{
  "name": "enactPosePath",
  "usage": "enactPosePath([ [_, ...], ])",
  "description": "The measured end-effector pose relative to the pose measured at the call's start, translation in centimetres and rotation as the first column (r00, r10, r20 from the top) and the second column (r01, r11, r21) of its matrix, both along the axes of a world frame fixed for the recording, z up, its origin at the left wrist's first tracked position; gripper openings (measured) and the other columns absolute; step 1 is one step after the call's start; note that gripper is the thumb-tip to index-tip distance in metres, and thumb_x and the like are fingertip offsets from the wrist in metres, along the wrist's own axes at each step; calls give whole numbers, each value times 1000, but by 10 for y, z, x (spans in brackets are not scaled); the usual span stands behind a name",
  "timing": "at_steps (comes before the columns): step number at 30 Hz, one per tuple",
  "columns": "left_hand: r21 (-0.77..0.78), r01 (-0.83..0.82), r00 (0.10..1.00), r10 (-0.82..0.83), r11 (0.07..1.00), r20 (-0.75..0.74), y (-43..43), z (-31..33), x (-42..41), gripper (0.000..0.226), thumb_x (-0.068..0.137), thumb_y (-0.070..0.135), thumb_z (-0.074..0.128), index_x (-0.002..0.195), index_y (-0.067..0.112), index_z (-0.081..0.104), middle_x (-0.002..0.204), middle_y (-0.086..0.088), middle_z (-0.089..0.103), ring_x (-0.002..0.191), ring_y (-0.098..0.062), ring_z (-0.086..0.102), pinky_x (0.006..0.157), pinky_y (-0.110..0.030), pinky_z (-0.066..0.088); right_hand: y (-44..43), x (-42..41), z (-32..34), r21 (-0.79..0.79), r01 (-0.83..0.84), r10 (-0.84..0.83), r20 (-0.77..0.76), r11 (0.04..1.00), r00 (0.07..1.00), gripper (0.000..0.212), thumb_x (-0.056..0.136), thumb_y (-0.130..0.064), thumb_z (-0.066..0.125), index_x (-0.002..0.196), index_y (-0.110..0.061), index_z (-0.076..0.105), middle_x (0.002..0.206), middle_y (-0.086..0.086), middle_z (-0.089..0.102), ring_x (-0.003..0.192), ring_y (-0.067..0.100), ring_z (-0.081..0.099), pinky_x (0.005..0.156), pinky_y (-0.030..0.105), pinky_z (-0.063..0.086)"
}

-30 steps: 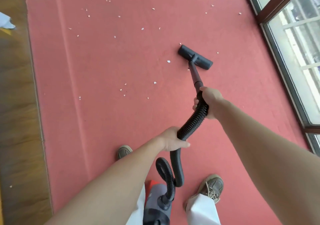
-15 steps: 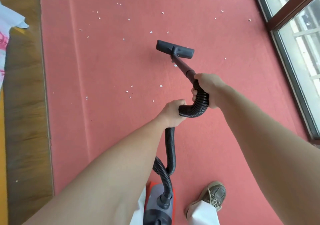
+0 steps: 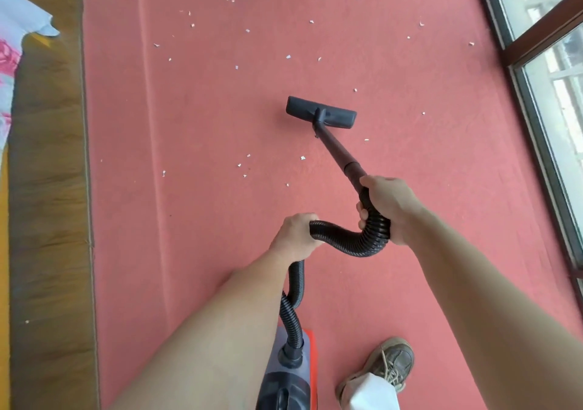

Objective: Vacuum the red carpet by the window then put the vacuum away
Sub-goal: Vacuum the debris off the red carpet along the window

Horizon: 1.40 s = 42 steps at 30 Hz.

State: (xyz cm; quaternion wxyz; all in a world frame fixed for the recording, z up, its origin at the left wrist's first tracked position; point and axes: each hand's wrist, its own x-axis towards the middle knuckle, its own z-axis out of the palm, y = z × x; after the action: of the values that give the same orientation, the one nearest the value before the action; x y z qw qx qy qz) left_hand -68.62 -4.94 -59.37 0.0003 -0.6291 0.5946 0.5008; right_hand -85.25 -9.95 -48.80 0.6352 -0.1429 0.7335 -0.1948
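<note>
Scraps [image 3: 302, 157] across red carpet [image 3: 205, 252] beyond hose [image 3: 347, 245], window [image 3: 555, 100] right, cloth [image 3: 19, 18] left

nozzle [image 3: 321, 115] on carpet [image 3: 195, 220], window [image 3: 549, 62] right

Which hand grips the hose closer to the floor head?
The right hand, where the hose meets the wand; the left hand grips the hose further back, toward the canister.

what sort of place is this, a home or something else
Likely a room in a home, not certain: a red carpet runs beside a big floor-level window, wood floor borders it on the left, and a canister vacuum stands at the person's feet.
</note>
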Motion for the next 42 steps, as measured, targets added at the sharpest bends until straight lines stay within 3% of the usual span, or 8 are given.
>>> enactPosePath([
  [6,-57,-120,992,122,991,23,-5,3,24,18,81,-5,48,79,11,54,74,-4,62,68,-20,54,52,-28,38,17,28,-8,9,-100,101,-24,995,995,20,97,-14,45,97,-3,62,61,11,49,42,20,44,48,32,46],
  [11,-182,-104,994,110,978,19,-45,16,44,25,80,-7,47,77,17,54,78,-7,65,76,-27,59,61,-28,39,-2,44,-1,14,-110,111,-55,994,992,18,97,-13,46,85,-6,57,58,10,49,41,20,44,50,31,47],
  [17,-253,-67,996,78,965,37,-68,22,64,24,82,-9,46,79,12,57,70,3,57,68,-18,54,54,-27,37,-12,67,3,-26,-111,109,-71,994,992,18,97,-13,45,89,-7,60,59,9,51,41,20,46,51,33,49],
  [24,-114,42,998,-37,993,51,-21,10,81,27,86,-7,56,78,19,56,86,1,59,78,-17,58,60,-24,40,21,72,-12,18,-186,186,-122,982,975,26,97,-14,42,107,-5,64,64,9,51,43,20,48,46,29,47],
  [28,-74,196,980,-193,978,41,12,1,78,30,85,-8,52,78,20,57,89,2,54,82,-23,58,73,-37,50,65,69,-14,45,-244,248,-137,969,959,26,98,-16,42,108,-11,65,63,9,52,42,21,50,49,31,48],
  [32,-48,381,922,-375,923,97,24,2,79,27,86,-6,49,80,19,56,91,1,51,79,-23,55,66,-36,43,103,70,-1,71,-261,267,-91,963,959,23,100,-15,42,106,-14,64,61,8,49,40,19,48,46,31,49],
  [36,-72,366,929,-360,928,90,25,2,90,30,85,-9,49,79,20,54,93,0,51,79,-22,55,65,-34,38,98,79,0,96,-284,291,-75,954,954,23,99,-14,43,107,-10,64,61,9,49,41,20,47,46,31,49],
  [42,-200,252,960,-219,947,172,-22,13,127,37,85,-14,53,78,23,50,93,-1,43,83,-21,54,73,-33,45,22,114,-22,78,-366,374,-144,927,916,23,95,-15,45,94,0,62,59,11,53,43,21,50,50,33,48],
])
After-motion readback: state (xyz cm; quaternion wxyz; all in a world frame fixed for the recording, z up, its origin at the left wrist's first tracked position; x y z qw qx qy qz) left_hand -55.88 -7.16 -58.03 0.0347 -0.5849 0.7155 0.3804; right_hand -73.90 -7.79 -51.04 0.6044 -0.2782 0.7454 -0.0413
